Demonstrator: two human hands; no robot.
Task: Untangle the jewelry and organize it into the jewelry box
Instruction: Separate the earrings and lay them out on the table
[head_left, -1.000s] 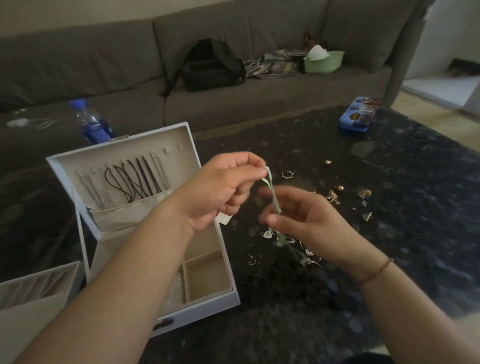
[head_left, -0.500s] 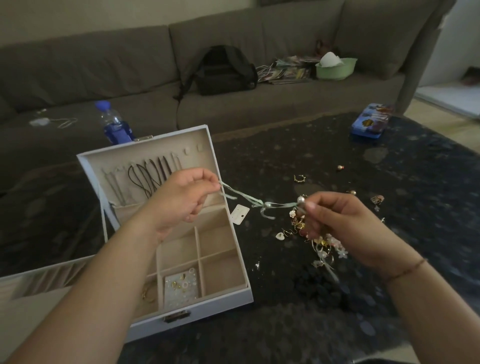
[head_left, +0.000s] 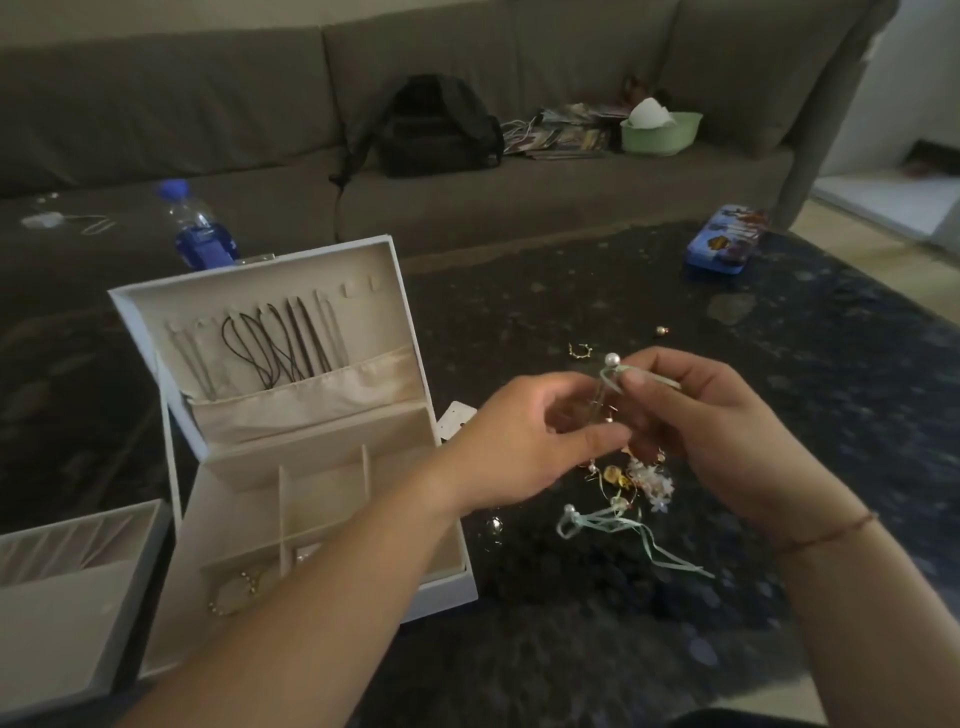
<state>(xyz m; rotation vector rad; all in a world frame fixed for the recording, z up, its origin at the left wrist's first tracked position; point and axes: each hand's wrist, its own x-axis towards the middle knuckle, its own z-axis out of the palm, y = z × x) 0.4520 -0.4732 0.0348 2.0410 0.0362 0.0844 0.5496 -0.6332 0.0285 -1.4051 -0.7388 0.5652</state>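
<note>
Hands: left hand (head_left: 524, 441) and right hand (head_left: 717, 431) close together above the table (head_left: 571, 649), both pinching the ribbon (head_left: 618, 375).
Ribbon: pale green, pearl on top, hanging down between the fingers.
Tangle (head_left: 636, 480): just below the hands.
Box (head_left: 311, 467): open, left of the left hand, the nearer one.
Writing: none readable.

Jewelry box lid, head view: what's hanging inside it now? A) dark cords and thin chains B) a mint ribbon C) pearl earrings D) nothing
A: the upright lid of the jewelry box shows dark cords and thin chains looped from hooks, their ends tucked into the fabric pocket.
</note>
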